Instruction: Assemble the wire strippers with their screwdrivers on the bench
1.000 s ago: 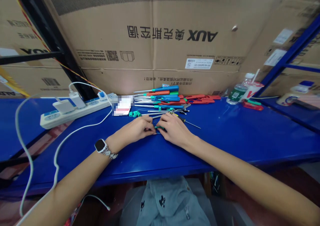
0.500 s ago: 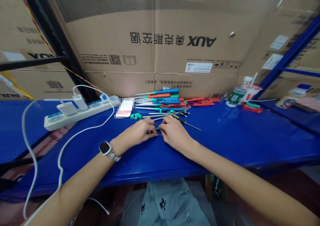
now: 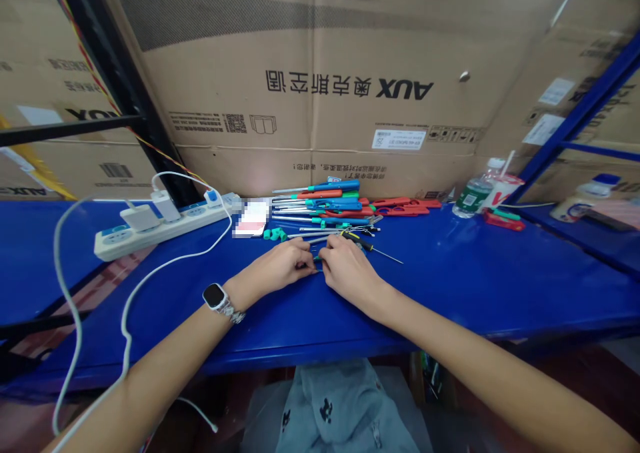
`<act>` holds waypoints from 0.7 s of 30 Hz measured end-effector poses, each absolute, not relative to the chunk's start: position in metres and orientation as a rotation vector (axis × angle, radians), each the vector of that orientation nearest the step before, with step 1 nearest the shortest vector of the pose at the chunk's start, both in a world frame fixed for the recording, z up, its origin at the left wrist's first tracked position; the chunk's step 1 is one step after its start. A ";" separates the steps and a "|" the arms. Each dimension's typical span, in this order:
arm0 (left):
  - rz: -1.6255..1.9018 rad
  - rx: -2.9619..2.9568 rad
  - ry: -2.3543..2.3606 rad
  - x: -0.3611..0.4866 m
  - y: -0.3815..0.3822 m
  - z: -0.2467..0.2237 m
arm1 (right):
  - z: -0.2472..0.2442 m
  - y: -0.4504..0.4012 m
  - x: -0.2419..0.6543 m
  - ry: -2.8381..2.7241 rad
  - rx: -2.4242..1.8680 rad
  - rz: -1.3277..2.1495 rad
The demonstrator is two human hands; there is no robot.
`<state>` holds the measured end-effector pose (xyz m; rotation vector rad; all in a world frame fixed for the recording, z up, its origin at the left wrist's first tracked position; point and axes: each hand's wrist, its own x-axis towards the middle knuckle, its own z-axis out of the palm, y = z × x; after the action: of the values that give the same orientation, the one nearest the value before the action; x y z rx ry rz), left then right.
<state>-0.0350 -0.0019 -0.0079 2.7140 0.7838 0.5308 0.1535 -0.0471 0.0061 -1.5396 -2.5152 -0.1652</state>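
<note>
Left hand [image 3: 287,261] and right hand [image 3: 346,266] pinch a small green piece [image 3: 318,259] between their fingertips, over the blue table [image 3: 450,266].
"AUX" and "奥克斯空调" stand upside down on the carton [image 3: 225,73] behind; its finer print is too small to read. The green piece looks slim, mostly hidden by the fingers, with a thin strand [image 3: 319,271] showing just below. Near the right hand lies a black-and-yellow screwdriver [image 3: 364,243]. Compared with a second ago, less green shows, while both hands stay close together.

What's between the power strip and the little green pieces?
In the head view, a white-and-pink thing lies between the power strip and green pieces, too blurred to name.
</note>
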 end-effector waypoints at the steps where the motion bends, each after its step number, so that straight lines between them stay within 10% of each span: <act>1: 0.527 2.711 0.784 -0.035 -0.002 -0.007 | 0.006 -0.047 0.153 -2.514 -1.550 -0.165; 21: 0.545 2.731 0.792 -0.034 -0.002 -0.012 | 0.013 -0.044 0.151 -2.536 -1.598 -0.108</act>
<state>-0.0337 -0.0019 -0.0124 2.7309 0.7924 0.5454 0.1508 -0.0442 0.0128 -1.5977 -2.5356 -0.1077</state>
